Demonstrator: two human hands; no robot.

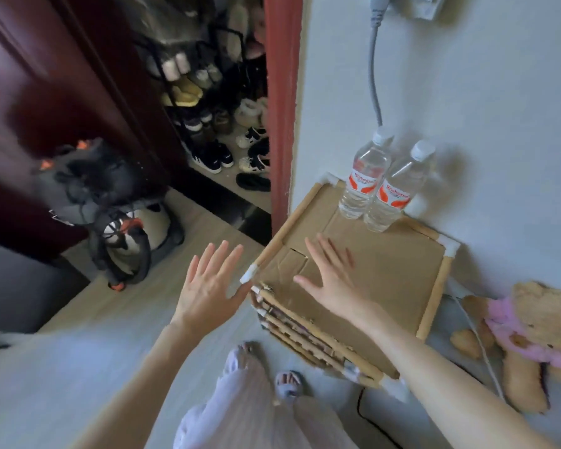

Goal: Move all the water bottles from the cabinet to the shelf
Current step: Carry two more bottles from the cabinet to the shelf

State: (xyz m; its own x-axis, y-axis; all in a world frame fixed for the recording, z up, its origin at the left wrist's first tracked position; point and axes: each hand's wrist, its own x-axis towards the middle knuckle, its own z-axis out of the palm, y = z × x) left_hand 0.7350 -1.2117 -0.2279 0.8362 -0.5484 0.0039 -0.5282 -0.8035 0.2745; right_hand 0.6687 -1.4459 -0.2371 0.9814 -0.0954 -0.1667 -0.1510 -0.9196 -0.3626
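We see two clear plastic water bottles with white caps and red-and-white labels, one (365, 178) touching the other (392, 192), standing upright at the far corner of the cardboard-topped shelf with tan rolled edges (386, 277), close to the white wall. Our left hand (204, 286) hovers over the floor just beside the shelf and our right hand (329, 277) above its top, both with fingers spread and holding nothing. Two bottles look delivered, but the cabinet is probably out of view, so we cannot tell how many remain.
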